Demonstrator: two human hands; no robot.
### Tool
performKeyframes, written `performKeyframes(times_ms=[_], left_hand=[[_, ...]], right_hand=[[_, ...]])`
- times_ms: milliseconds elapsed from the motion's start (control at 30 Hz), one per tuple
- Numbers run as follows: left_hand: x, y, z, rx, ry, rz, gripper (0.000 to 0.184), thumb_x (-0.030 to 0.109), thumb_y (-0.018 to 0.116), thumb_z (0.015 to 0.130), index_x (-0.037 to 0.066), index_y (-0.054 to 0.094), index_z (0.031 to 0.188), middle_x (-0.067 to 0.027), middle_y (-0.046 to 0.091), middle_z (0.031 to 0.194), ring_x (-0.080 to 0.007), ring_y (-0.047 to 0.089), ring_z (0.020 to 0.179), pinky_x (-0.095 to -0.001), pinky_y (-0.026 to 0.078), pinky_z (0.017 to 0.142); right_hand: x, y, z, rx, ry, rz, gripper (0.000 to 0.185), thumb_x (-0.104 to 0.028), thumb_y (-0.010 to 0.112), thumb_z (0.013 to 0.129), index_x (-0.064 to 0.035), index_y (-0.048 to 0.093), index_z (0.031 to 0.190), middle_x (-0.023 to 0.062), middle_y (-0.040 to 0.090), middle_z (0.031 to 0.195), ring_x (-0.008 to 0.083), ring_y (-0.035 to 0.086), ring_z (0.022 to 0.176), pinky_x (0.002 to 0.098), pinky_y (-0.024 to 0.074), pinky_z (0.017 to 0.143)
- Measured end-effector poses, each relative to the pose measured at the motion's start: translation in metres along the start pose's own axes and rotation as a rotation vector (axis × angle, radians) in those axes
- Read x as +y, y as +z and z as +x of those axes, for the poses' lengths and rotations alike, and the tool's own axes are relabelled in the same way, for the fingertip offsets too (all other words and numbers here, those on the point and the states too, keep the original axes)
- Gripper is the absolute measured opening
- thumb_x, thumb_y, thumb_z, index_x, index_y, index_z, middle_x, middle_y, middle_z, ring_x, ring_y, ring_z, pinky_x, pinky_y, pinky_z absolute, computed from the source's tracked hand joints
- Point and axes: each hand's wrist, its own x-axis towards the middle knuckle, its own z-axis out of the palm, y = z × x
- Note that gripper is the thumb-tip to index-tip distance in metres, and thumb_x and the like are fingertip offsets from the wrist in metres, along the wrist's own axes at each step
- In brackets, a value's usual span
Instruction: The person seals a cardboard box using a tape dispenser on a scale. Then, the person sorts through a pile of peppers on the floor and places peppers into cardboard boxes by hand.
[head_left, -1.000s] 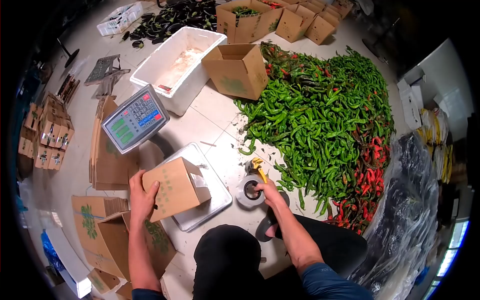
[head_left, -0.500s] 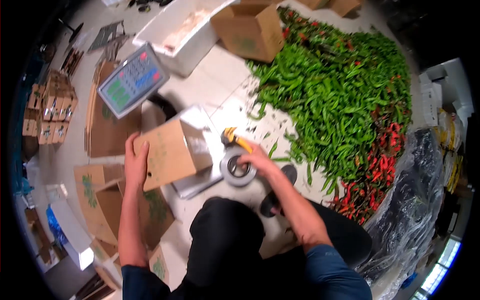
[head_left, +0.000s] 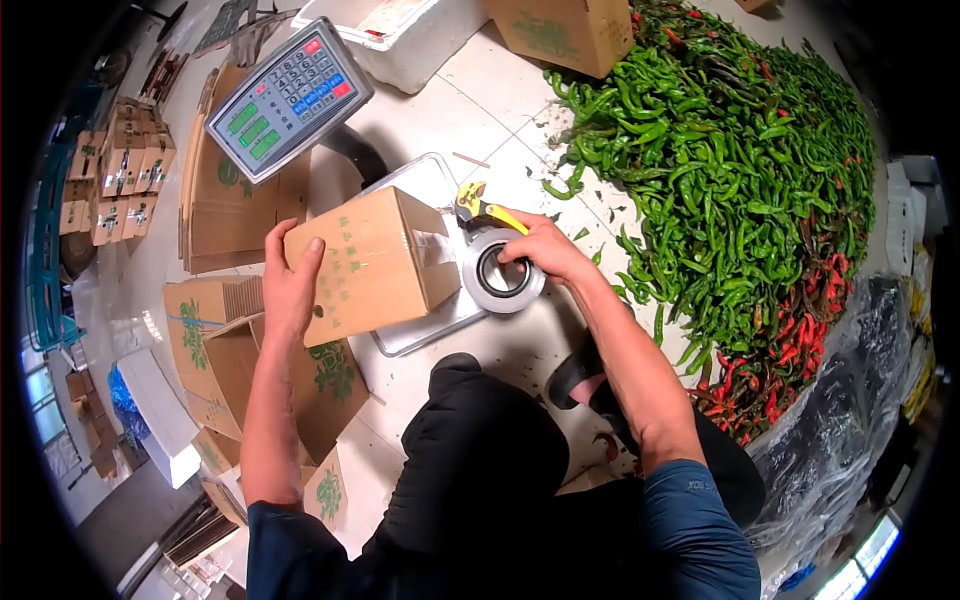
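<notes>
My left hand (head_left: 292,278) grips the left end of a small cardboard box (head_left: 362,268), thumb on its upper face. The box is tilted over the metal platform (head_left: 432,332) of a scale, with clear tape on its right end. My right hand (head_left: 545,250) is closed round a yellow-handled tape dispenser (head_left: 482,205) carrying a large roll of clear tape (head_left: 480,283), just right of the box. The scale's keypad display (head_left: 290,98) stands above and to the left of the box.
Green peppers (head_left: 700,170) and red peppers (head_left: 800,350) are heaped at the right, beside plastic sheeting (head_left: 835,430). An open carton (head_left: 565,35) and a white foam bin (head_left: 425,45) are at the top. Flattened cartons (head_left: 245,215) and an open carton (head_left: 215,370) lie left.
The view has shifted, so the scale and peppers appear higher. The tape roll has come nearer the box's right end. Both hands keep their holds.
</notes>
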Motion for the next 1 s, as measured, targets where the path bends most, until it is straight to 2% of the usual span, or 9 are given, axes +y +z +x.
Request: performKeyframes(times_ms=[167,200,300,433,533,633,833,933,1000], left_hand=[[-0.002,-0.001,0.002,-0.005,-0.02,-0.002,0.052,0.029,0.068,0.096,0.01,0.046,0.139,-0.014,0.059,0.129,-0.0217,0.06,0.111,-0.0347,0.051,0.093],[0.0,0.0,0.002,-0.004,-0.033,-0.01,0.052,0.029,0.068,0.096,0.01,0.046,0.139,-0.0139,0.059,0.129,-0.0216,0.06,0.111,-0.0348,0.051,0.093],[0.006,0.002,0.001,-0.007,-0.061,-0.03,0.051,0.028,0.068,0.096,0.01,0.046,0.139,-0.0133,0.058,0.128,-0.0208,0.059,0.111,-0.0343,0.051,0.093],[0.005,0.001,0.001,0.001,-0.064,-0.042,0.052,0.028,0.068,0.096,0.009,0.046,0.138,-0.0135,0.058,0.126,-0.0212,0.059,0.11,-0.0346,0.05,0.093],[0.004,0.0,0.002,-0.002,-0.048,-0.027,0.053,0.028,0.068,0.094,0.008,0.045,0.138,-0.0139,0.059,0.125,-0.022,0.06,0.11,-0.0357,0.051,0.092],[-0.003,0.0,0.003,-0.009,-0.019,-0.041,0.054,0.027,0.07,0.094,0.007,0.045,0.137,-0.0143,0.059,0.124,-0.0221,0.06,0.109,-0.0359,0.051,0.092],[-0.003,-0.005,0.004,-0.013,0.036,0.057,0.054,0.024,0.074,0.089,0.004,0.046,0.132,-0.0156,0.061,0.12,-0.0245,0.06,0.108,-0.0381,0.049,0.094],[0.008,-0.006,0.002,0.013,-0.012,0.044,0.055,0.027,0.076,0.086,0.005,0.049,0.129,-0.0168,0.065,0.113,-0.0259,0.063,0.105,-0.0398,0.051,0.093],[0.016,-0.005,0.0,0.032,0.008,0.03,0.054,0.027,0.076,0.086,0.004,0.05,0.127,-0.0169,0.065,0.112,-0.0261,0.064,0.104,-0.0395,0.051,0.091]], right_hand=[[-0.017,0.001,0.017,-0.036,0.018,-0.19,0.079,0.005,0.064,0.07,-0.0128,0.056,0.146,0.0041,0.07,0.087,0.0086,0.059,0.063,0.0243,0.0501,0.054],[-0.022,0.0,0.021,-0.058,0.043,-0.243,0.079,0.004,0.065,0.07,-0.0136,0.056,0.146,0.0052,0.072,0.093,0.0102,0.063,0.071,0.0256,0.0537,0.062],[-0.031,0.002,0.029,-0.077,0.017,-0.299,0.078,0.003,0.065,0.071,-0.0107,0.054,0.147,0.002,0.069,0.088,0.0077,0.058,0.07,0.0228,0.05,0.064],[-0.048,0.006,0.036,-0.13,0.061,-0.391,0.084,0.002,0.066,0.068,-0.0104,0.05,0.15,0.0045,0.07,0.096,0.0106,0.061,0.079,0.025,0.0526,0.073],[-0.042,0.006,0.051,-0.182,0.082,-0.498,0.081,0.003,0.067,0.068,-0.0173,0.057,0.146,0.0036,0.072,0.099,0.0117,0.064,0.081,0.0257,0.0537,0.076],[-0.057,0.002,0.054,-0.308,0.074,-0.549,0.083,0.002,0.067,0.066,-0.0149,0.055,0.147,0.0024,0.071,0.102,0.0099,0.062,0.085,0.0248,0.0524,0.075],[-0.056,-0.005,0.083,-0.38,0.142,-0.795,0.07,-0.006,0.073,0.064,-0.0196,0.066,0.133,0.0003,0.071,0.09,0.011,0.063,0.076,0.028,0.0538,0.069],[-0.021,-0.007,0.069,-0.353,0.121,-0.846,0.068,-0.009,0.074,0.068,-0.0133,0.063,0.135,0.0017,0.069,0.079,0.0114,0.06,0.066,0.0285,0.0525,0.062],[-0.021,0.003,0.021,-0.382,0.077,-0.856,0.077,-0.01,0.073,0.07,-0.0167,0.057,0.144,0.0023,0.066,0.076,0.0118,0.058,0.065,0.0294,0.0513,0.061]])
